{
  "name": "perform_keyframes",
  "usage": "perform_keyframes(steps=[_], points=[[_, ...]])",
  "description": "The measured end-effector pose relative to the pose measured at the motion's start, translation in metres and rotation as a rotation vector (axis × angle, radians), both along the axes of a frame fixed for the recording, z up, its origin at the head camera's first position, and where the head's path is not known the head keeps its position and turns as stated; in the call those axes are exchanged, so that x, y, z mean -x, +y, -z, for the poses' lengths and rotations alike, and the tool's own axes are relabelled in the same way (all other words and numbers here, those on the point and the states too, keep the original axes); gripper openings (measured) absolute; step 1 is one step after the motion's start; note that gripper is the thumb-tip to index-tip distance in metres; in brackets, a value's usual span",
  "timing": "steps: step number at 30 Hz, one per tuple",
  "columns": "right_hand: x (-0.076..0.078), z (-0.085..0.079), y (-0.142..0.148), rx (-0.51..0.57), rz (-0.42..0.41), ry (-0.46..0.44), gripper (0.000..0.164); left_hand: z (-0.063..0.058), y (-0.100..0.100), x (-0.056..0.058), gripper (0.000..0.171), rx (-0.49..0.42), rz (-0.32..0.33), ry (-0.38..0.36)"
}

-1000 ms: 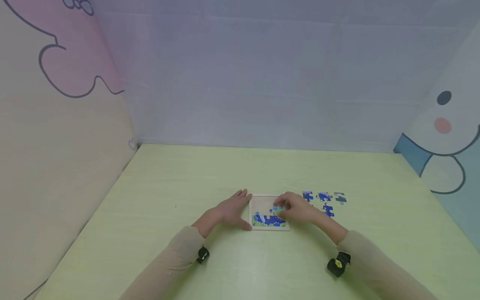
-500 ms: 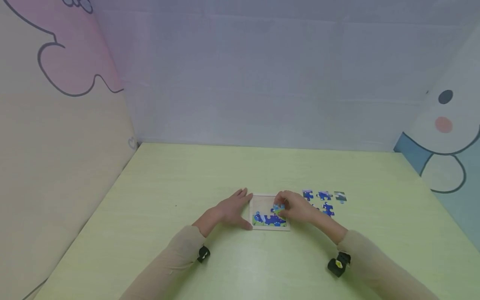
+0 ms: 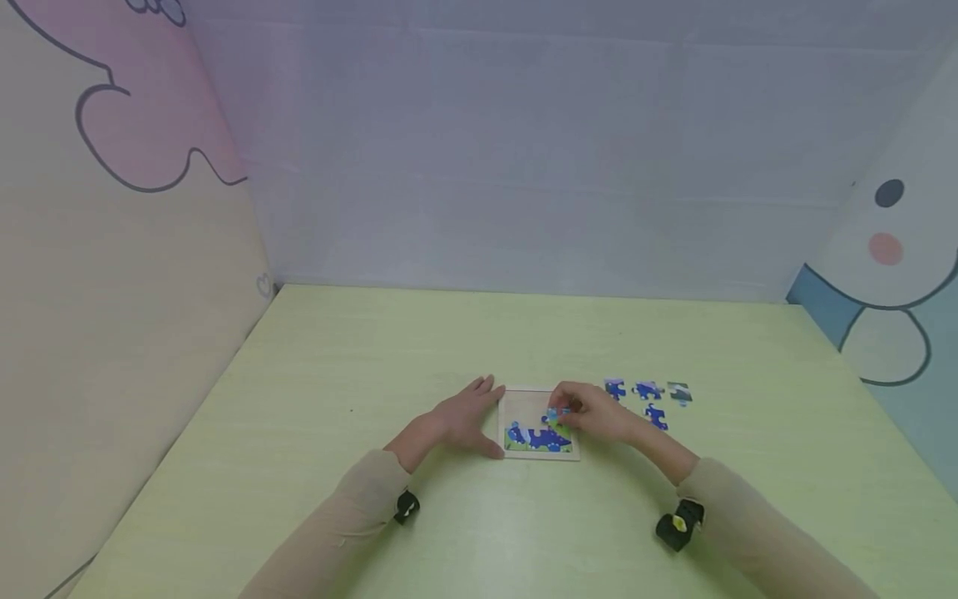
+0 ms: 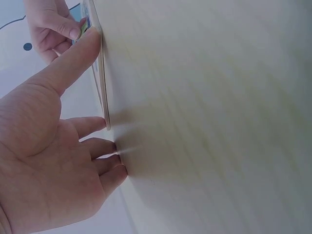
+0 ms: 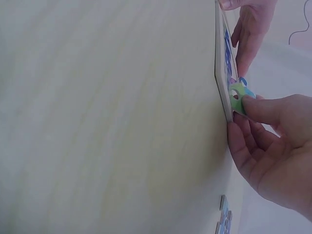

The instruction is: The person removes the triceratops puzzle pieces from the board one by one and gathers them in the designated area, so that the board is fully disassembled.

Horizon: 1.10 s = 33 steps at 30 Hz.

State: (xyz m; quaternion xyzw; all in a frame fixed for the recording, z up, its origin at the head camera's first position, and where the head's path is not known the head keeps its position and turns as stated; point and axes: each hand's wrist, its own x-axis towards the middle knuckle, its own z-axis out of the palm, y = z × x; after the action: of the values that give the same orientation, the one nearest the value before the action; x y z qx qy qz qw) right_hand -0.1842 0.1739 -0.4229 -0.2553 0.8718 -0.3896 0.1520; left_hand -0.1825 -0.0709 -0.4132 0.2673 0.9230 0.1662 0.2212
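A square wooden puzzle frame [image 3: 540,456] lies on the table, its near part filled with blue and green dinosaur pieces [image 3: 535,438] and its far part bare wood. My left hand [image 3: 466,418] rests at the frame's left side, fingers spread and straight, thumb and index fingertip touching the edge. My right hand [image 3: 596,413] pinches a green and light-blue jigsaw piece [image 5: 238,96] between thumb and fingers. In the right wrist view that piece is tilted over the frame's right edge. The fingers partly hide it.
Several loose jigsaw pieces [image 3: 647,391] lie on the table [image 3: 419,333] to the right of the frame, just beyond my right hand. A pale wall [image 3: 524,166] stands behind the table, with painted side walls left and right.
My right hand has shifted very slightly to the right and tilted the pinched jigsaw piece at the frame's right side. The left hand stays in place.
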Motion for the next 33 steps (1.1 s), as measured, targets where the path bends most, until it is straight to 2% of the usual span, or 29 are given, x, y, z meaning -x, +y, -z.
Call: perform_keyframes(steps=[7, 11, 15, 18, 25, 28, 33], points=[[0.0, 0.002, -0.001, -0.023, 0.001, 0.026, 0.01, 0.002, 0.004, 0.0, 0.096, 0.0, -0.024, -0.004], [0.0, 0.002, -0.001, -0.06, 0.025, 0.043, 0.01, 0.004, 0.018, 0.003, 0.097, 0.004, -0.019, 0.037], [0.0, 0.001, -0.001, -0.067, 0.03, 0.041, 0.009, 0.007, 0.037, 0.01, 0.095, 0.042, 0.012, 0.081], [0.001, 0.002, -0.002, -0.06, 0.022, 0.036, 0.01, 0.009, 0.05, 0.014, 0.095, 0.063, 0.013, 0.087], [0.0, 0.001, -0.004, -0.064, 0.035, 0.031, 0.01, 0.013, 0.061, 0.017, 0.099, 0.171, 0.0, 0.106], [0.0, 0.001, -0.003, -0.041, 0.044, 0.012, 0.01, 0.011, 0.062, 0.016, 0.099, 0.172, -0.007, 0.109], [0.002, 0.004, 0.001, 0.052, 0.062, -0.073, 0.013, 0.008, 0.063, 0.013, 0.099, 0.173, -0.013, 0.109]])
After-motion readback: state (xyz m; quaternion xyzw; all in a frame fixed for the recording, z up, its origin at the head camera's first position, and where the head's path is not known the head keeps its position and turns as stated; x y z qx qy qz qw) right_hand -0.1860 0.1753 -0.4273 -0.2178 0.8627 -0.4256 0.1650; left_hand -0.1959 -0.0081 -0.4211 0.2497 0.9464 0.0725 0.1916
